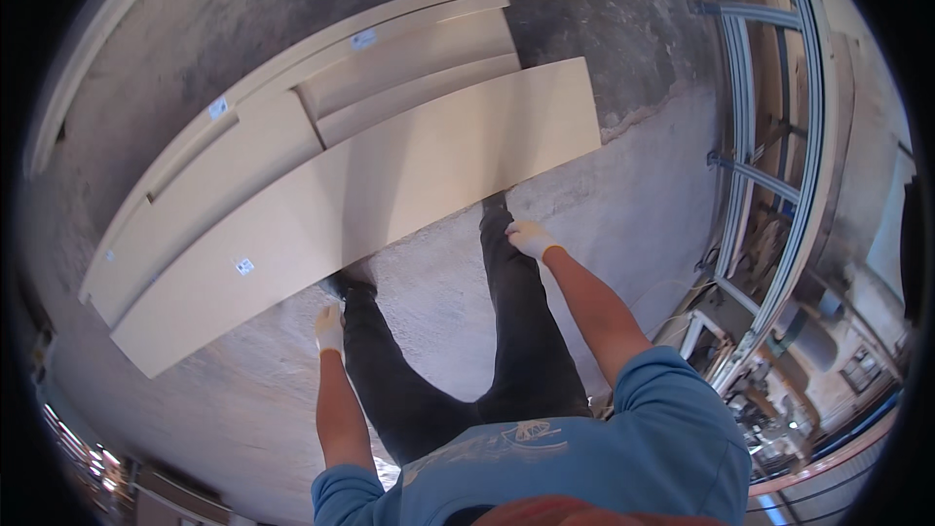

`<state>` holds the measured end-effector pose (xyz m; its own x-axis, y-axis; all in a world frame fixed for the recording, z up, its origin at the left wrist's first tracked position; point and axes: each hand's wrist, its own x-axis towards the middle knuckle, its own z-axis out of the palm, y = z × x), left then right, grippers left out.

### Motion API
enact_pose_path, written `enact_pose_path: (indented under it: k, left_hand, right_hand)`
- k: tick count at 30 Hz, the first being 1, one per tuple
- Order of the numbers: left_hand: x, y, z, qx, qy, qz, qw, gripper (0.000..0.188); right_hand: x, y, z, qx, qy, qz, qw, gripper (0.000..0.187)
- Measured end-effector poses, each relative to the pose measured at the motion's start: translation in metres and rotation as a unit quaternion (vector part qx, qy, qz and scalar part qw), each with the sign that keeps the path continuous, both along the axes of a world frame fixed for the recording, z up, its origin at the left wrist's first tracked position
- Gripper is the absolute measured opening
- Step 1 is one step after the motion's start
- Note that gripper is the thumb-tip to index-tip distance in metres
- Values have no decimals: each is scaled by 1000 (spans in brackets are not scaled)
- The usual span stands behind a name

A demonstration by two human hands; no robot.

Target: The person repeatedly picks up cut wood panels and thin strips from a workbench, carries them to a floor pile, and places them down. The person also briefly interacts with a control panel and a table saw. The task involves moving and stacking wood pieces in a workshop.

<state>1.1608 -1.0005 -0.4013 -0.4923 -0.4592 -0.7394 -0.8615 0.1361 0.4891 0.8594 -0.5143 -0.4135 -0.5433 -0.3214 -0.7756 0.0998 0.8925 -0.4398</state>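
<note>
My left hand (329, 328), in a pale work glove, hangs beside my left shin, just short of the near edge of a long beige board (419, 180). Its fingers look loosely extended, and nothing shows in them. My right hand (529, 239), gloved in the same way with a yellowish cuff, is beside my right trouser leg (511, 278). The fingers there are curled in, with no object visible. Neither hand touches the board. Its near edge runs across in front of my feet, which it partly hides.
Several more beige panels (243, 156) lie behind the long board, some bearing small white labels (218, 108). A metal-framed rack (769, 175) stands along the right. Cluttered equipment (779, 419) fills the lower right. A long pale strip (88, 49) lies at far left on the concrete floor (623, 195).
</note>
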Motion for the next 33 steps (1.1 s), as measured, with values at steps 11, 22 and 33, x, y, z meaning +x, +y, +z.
enact_pose_path:
  k: [11,22,33]
  left_hand:
    - [60,100,169,-161,-271,-460,830,35]
    - [-341,348,212,-98,146,-172,969,49]
    - [-258,295,137,-140,-182,-584,779,41]
  right_hand:
    - [-41,173,102,-4,-145,-39,989,29]
    - [52,337,141,11,-212,104,972,41]
    - [45,404,112,15,-178,-66,982,56]
